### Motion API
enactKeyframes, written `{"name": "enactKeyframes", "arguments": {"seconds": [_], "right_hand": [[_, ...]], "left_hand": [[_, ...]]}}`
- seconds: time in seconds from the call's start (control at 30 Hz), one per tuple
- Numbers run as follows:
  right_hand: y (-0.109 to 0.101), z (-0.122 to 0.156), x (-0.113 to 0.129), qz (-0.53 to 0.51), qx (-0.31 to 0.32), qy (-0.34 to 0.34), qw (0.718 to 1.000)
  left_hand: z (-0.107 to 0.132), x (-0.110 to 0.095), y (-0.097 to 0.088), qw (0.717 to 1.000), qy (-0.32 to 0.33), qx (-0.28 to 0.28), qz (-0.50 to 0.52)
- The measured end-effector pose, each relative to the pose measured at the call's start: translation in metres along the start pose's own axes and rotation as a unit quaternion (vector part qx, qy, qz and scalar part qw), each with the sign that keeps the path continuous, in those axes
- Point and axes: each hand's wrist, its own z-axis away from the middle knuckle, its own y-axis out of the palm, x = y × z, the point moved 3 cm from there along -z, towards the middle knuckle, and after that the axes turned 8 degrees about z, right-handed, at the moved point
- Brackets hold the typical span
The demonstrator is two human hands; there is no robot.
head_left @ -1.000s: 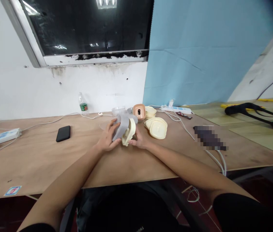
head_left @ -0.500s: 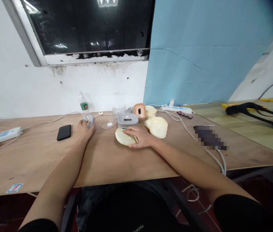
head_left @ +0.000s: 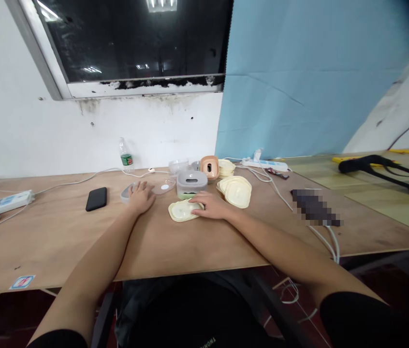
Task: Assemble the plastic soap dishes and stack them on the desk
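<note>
1. Currently, the right hand point(head_left: 211, 206) grasps the right end of the cream lid point(head_left: 180, 211) between thumb and fingers.
2. The cream lid lies on the worktop point(head_left: 161, 246), just in front of the gray box point(head_left: 192, 182).
3. The left hand point(head_left: 141, 199) is released, palm down, fingers extended, and partly covers the clear container point(head_left: 124, 194); contact cannot be told.
4. A clear cover point(head_left: 165, 186) lies between the left hand and the gray box.
5. Overlapping cream lids point(head_left: 239, 192) lie right of the gray box.
</note>
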Motion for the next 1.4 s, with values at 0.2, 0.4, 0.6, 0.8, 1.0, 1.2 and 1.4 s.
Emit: {"name": "enactKeyframes", "arguments": {"seconds": [0.2, 0.4, 0.6, 0.8, 1.0, 1.2, 1.4], "right_hand": [[0.000, 0.000, -0.002, -0.005, 0.010, 0.031, 0.999], [0.000, 0.000, -0.003, -0.009, 0.009, 0.042, 0.999], [0.000, 0.000, -0.004, -0.017, 0.005, 0.049, 0.999], [-0.001, 0.000, -0.004, -0.016, 0.003, 0.049, 0.999], [0.000, 0.000, -0.005, -0.016, 0.008, 0.054, 0.998], [0.000, 0.000, -0.005, -0.016, 0.007, 0.052, 0.998], [0.000, 0.000, -0.006, -0.012, 0.002, 0.055, 0.998]], "left_hand": [[-0.001, -0.001, 0.010, 0.999, 0.028, 0.027, -0.001], [0.000, -0.005, 0.000, 0.998, 0.046, 0.008, 0.042], [0.003, -0.020, -0.004, 0.997, 0.042, 0.039, 0.044], [0.004, -0.011, -0.003, 0.998, -0.053, 0.030, -0.011], [0.006, -0.004, -0.002, 0.987, -0.120, 0.107, -0.009], [0.007, -0.013, 0.001, 0.990, -0.103, 0.091, -0.013], [0.007, -0.015, 0.003, 0.991, -0.093, 0.091, -0.013]]}}
